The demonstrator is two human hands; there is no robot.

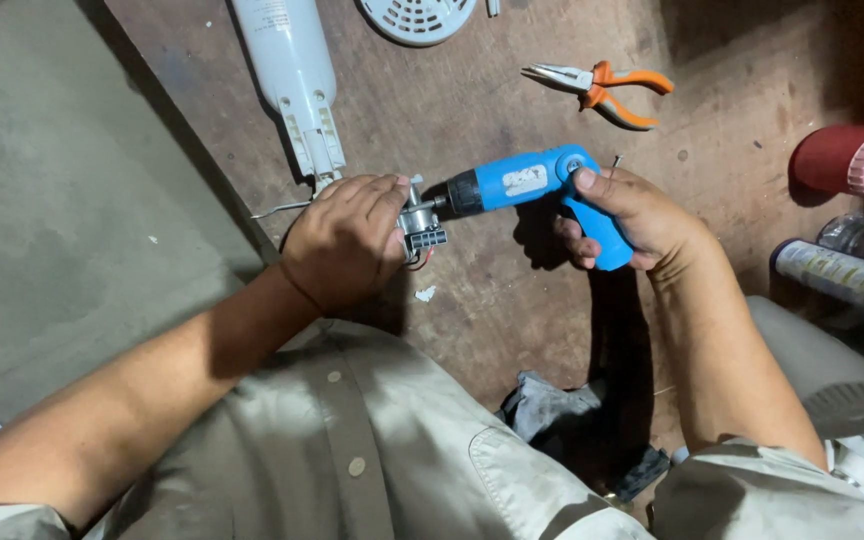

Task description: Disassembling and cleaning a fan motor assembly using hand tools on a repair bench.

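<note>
Nearest I see a beige buttoned shirt (372,450) filling the bottom of the head view, with a dark crumpled rag (550,405) on the brown wooden board (512,310) just past it. Left hand (344,240) is closed around a small grey metal part (420,225) with a plug-like connector; fingers cover most of it, so I can't tell its full shape. Thin wires stick out on both sides of that hand. Right hand (632,215) is wrapped tight on the grip of a blue cordless screwdriver (537,190), thumb up on the body, bit end touching the grey part. Both are held above the board, centre frame. A small white scrap (425,294) lies under the hands. On the right, a red can with a pink cap (852,160) and two more cans (842,270) lie on their sides, partly in shadow. Farther out, orange-handled pliers (597,90) lie well apart from the tool. A long white plastic housing (294,80) runs to the top edge, its lower end just beside the left hand. A white vented round cover (417,18) is cut off at the top. Grey floor (62,200) on the left.
</note>
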